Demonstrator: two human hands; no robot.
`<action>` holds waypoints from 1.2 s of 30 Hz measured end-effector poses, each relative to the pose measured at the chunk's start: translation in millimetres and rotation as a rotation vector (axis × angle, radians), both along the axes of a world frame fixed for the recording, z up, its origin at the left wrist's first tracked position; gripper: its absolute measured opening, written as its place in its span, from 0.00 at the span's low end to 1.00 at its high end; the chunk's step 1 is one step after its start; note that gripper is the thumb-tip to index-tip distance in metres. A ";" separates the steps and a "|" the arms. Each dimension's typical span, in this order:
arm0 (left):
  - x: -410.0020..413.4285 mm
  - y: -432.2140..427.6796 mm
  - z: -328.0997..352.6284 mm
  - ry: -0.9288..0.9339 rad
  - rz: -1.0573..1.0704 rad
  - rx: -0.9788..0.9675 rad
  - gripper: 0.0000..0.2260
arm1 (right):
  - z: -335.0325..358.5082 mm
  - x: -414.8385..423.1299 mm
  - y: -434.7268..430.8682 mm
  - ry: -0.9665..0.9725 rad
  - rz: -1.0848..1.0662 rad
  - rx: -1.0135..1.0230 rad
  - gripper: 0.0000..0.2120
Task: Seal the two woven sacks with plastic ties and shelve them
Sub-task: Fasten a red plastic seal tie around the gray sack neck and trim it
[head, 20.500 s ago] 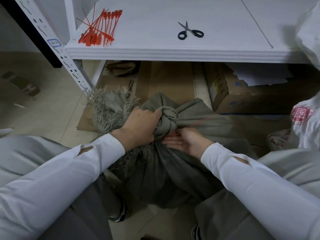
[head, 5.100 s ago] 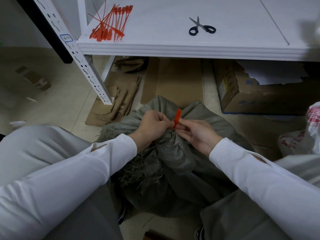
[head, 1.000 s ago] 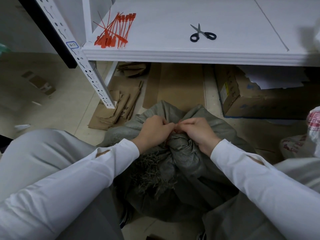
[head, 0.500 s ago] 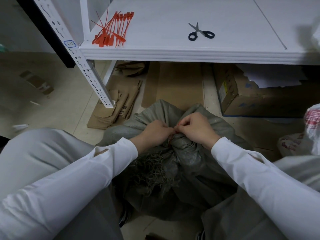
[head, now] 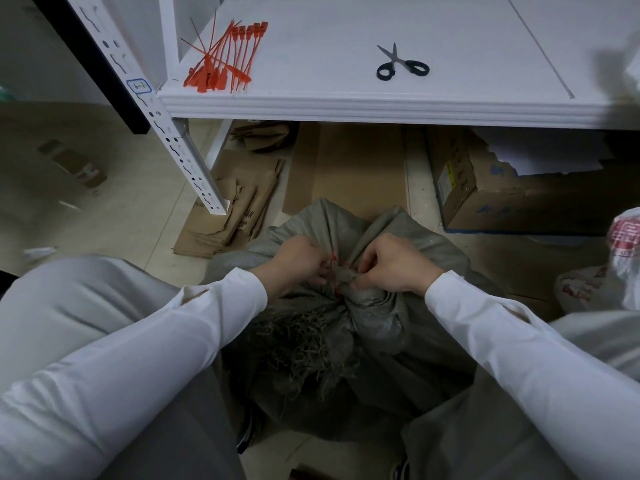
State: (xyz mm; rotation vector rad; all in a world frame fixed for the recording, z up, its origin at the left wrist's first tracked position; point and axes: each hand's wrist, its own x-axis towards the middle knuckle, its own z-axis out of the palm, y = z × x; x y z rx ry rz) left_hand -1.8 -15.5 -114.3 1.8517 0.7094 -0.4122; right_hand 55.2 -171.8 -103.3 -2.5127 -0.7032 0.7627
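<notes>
My left hand (head: 298,263) pinches the red tie (head: 333,269); my right hand (head: 394,266) grips the sack (head: 367,327) by its neck. I'd cinch it tight beneath the bunch.

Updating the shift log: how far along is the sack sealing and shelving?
Done: the grey sack has its neck gathered. In hand: left hand and right hand pinch a red tie round it. Left: cinching, the white sack at the right, then shelving; the shelf holds spare ties and scissors.
</notes>
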 end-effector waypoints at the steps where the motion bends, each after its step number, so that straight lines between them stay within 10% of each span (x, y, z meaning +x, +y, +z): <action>1: -0.8 1.2 0.6 0.014 0.011 -0.024 0.13 | 0.7 0.1 0.1 0.010 0.016 -0.014 0.10; 11: -5.3 1.7 3.8 0.085 -0.040 -0.066 0.12 | -4.1 1.5 1.6 0.063 -0.071 0.081 0.27; 18: -10.6 -9.1 9.2 0.100 -0.139 -0.012 0.11 | -11.2 -6.5 7.1 0.018 -0.198 0.370 0.04; 36: -10.6 -16.0 10.1 0.000 -0.098 -0.042 0.05 | -15.5 -9.3 12.8 -0.079 -0.264 0.282 0.09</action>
